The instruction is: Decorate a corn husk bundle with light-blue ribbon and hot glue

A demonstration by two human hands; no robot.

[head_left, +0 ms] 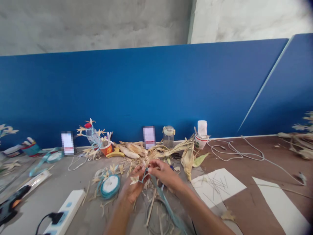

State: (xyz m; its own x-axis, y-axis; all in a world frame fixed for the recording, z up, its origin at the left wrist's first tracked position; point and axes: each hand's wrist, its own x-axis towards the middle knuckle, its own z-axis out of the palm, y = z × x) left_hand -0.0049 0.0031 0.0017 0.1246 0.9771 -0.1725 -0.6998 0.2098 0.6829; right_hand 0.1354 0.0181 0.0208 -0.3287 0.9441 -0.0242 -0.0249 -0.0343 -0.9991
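Observation:
My left hand [132, 187] is closed around the stem of a small flower that looks made of dried corn husk. One pale husk bloom [134, 180] sticks out at its left side. Close against it, my right hand [161, 172] has thumb and fingers pinched at the stem on a light blue ribbon [166, 202]. The ribbon trails from the hands down toward the table's near edge. The fingertips partly hide where ribbon and stem meet. Left of my hands, a roll of blue ribbon [110, 185] lies beside loose husk flowers [113, 168].
Dried corn husks [130, 150] are heaped behind my hands. Thin wires lie on a white sheet [218, 186] at right. A power strip [66, 212] and a glue gun [13, 204] are at left. A jar [168, 136] and a paper cup [201, 142] stand by the blue partition [146, 88].

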